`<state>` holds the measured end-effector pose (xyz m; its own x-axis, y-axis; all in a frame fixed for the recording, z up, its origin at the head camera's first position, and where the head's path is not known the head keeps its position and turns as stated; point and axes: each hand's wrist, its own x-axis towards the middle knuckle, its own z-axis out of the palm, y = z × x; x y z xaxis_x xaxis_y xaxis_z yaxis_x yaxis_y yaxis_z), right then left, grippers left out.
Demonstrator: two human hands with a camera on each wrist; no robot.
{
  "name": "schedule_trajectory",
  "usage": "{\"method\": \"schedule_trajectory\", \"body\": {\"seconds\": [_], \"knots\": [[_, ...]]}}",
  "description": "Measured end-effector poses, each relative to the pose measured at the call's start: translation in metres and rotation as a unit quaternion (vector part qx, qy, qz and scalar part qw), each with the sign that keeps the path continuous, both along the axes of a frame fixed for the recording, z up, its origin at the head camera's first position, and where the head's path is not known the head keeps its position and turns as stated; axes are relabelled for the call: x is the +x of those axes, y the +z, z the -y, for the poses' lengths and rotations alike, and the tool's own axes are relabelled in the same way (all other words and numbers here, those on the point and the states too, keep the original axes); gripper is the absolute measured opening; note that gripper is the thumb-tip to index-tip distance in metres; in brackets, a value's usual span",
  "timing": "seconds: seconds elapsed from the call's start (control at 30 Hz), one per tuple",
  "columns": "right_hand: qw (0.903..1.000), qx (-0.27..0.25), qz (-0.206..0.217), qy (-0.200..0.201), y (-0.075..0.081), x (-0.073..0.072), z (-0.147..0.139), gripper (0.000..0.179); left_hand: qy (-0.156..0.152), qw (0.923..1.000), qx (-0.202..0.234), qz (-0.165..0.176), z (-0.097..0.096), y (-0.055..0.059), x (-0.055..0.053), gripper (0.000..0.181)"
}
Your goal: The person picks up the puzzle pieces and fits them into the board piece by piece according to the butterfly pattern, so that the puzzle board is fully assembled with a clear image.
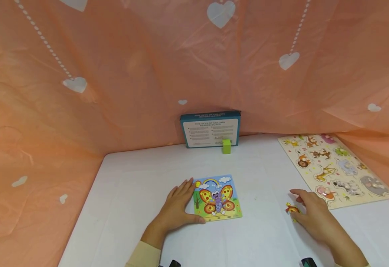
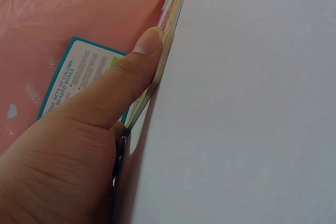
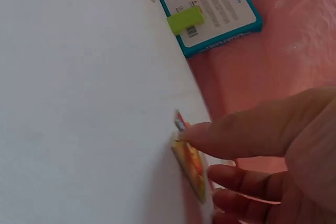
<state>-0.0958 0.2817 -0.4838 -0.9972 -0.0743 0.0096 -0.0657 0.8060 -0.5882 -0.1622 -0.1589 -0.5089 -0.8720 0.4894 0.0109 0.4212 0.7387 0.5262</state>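
My left hand (image 1: 176, 207) rests at the left side of a square butterfly puzzle board (image 1: 218, 202). Its fingers extend along the left edge, and the thumb touches the lower edge near the corner; in the left wrist view the thumb (image 2: 128, 74) lies against the board's side. To the right, my right hand (image 1: 316, 215) is spread around small colourful puzzle pieces (image 1: 293, 209). Seen from the right wrist, the thumb tip (image 3: 197, 135) overlaps these pieces (image 3: 191, 166), while the other fingers stay apart from the thumb.
A blue-edged box (image 1: 211, 129) stands upright at the back against the orange heart-patterned sheet (image 1: 131, 92). In front of it sits a green block (image 1: 226, 147). An animal peg puzzle board (image 1: 339, 168) lies at the right, just beyond the right hand, on the white table (image 1: 131, 178).
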Motion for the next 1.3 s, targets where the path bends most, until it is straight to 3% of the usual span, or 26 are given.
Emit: {"method": "schedule_trajectory", "body": {"seconds": [0.13, 0.3, 0.57, 0.7, 0.9, 1.07, 1.3], "knots": [[0.9996, 0.025, 0.013, -0.008, 0.002, 0.003, -0.006, 0.068, 0.001, 1.0, -0.002, 0.004, 0.0, -0.001, 0.0, 0.129], [0.9986, 0.03, 0.042, 0.002, 0.004, 0.003, -0.008, 0.055, 0.002, 1.0, -0.006, 0.004, 0.0, -0.002, -0.001, 0.13], [0.9997, 0.017, 0.004, 0.017, 0.001, 0.005, -0.004, 0.042, 0.006, 0.9999, -0.005, 0.006, 0.001, 0.0, 0.0, 0.129], [0.9998, 0.002, 0.011, 0.02, 0.0, 0.005, -0.003, 0.041, 0.008, 0.9999, -0.003, 0.01, 0.0, 0.0, 0.001, 0.13], [0.9988, -0.037, 0.028, 0.019, 0.001, 0.006, -0.003, 0.031, 0.01, 0.9999, -0.002, 0.011, 0.0, -0.001, 0.001, 0.13], [0.994, -0.104, 0.035, 0.008, 0.004, 0.006, 0.003, 0.021, 0.009, 0.9999, -0.005, 0.011, 0.0, 0.0, 0.001, 0.13], [0.9836, -0.18, -0.004, -0.001, 0.002, 0.008, 0.017, 0.016, 0.009, 0.9999, -0.006, 0.011, 0.0, 0.0, 0.001, 0.131]]}}
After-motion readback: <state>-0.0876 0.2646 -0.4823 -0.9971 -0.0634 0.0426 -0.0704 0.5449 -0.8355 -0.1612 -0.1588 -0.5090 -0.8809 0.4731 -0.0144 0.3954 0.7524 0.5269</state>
